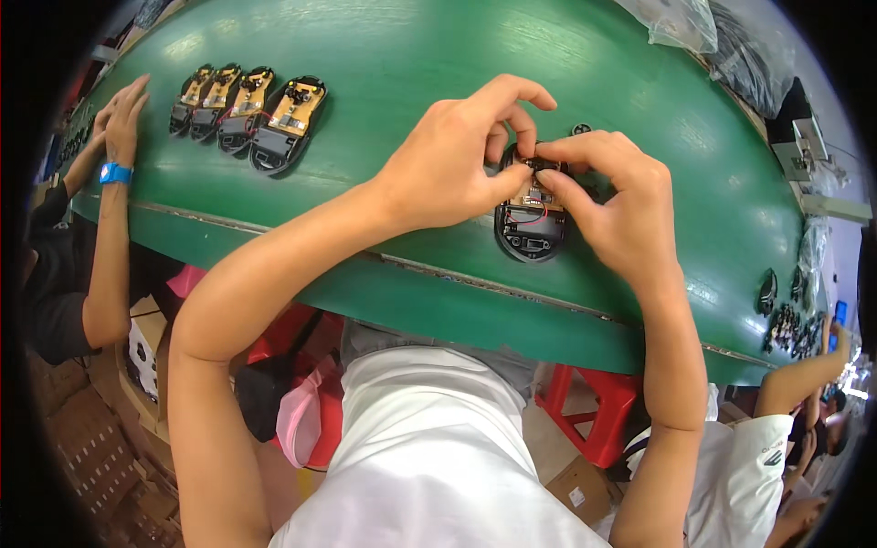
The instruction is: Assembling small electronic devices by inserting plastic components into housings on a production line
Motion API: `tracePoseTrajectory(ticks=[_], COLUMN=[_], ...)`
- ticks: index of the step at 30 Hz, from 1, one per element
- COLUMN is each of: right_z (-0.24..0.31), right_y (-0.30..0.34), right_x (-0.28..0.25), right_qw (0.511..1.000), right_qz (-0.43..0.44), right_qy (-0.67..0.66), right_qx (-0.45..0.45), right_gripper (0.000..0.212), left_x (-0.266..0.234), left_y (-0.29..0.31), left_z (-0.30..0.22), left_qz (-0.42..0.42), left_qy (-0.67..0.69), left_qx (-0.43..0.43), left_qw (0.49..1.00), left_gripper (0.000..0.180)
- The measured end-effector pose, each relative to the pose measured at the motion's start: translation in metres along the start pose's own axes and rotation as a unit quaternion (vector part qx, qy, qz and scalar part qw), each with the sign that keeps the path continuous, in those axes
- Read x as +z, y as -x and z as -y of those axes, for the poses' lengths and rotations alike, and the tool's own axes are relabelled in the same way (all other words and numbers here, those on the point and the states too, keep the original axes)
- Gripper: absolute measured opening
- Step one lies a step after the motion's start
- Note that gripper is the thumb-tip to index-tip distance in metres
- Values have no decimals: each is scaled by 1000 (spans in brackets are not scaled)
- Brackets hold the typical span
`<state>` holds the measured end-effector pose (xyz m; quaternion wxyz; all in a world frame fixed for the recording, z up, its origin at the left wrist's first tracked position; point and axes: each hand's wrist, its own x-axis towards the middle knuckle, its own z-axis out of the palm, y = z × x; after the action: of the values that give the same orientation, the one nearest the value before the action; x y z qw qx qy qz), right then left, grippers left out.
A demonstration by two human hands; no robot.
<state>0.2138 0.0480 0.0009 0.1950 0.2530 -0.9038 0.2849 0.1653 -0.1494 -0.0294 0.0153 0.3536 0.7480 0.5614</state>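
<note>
An open black mouse base with a tan circuit board and red wire lies on the green table near its front edge. My left hand pinches at the front end of the base from the left, thumb and fingers closed on a small black part there. My right hand grips the same end from the right, thumb pressing on the board. A small dark round part lies just beyond my right hand.
Several open mouse bases with circuit boards stand in a row at the far left. Another person's hand with a blue wristband rests at the left table edge. Small black parts and a person's arm sit right. Plastic bags lie far back. Red stools stand below.
</note>
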Motion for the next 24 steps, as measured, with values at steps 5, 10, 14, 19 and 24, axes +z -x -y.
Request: tracePoseTrajectory(ticks=[5, 10, 14, 19, 24], right_z=[-2, -5, -8, -5, -11], right_y=[-3, -11, -12, -4, -3], right_x=[-11, -13, -14, -13, -13], right_qw=[990, 997, 991, 988, 989], right_qz=[38, 53, 83, 45, 33], right_qy=[-77, -6, -55, -91, -100], right_qx=[110, 57, 89, 115, 106], right_gripper=[16, 13, 14, 16, 14], left_x=[1, 3, 3, 2, 3], left_y=[2, 0, -2, -2, -4], left_z=[-3, -4, -7, -5, -7], left_qz=[-3, 6, 10, 26, 43], left_qy=[0, -2, -6, 7, -2], left_qx=[-5, -4, -29, -41, -52], left_qw=[1000, 1000, 999, 999, 998], left_gripper=[51, 52, 50, 50, 49])
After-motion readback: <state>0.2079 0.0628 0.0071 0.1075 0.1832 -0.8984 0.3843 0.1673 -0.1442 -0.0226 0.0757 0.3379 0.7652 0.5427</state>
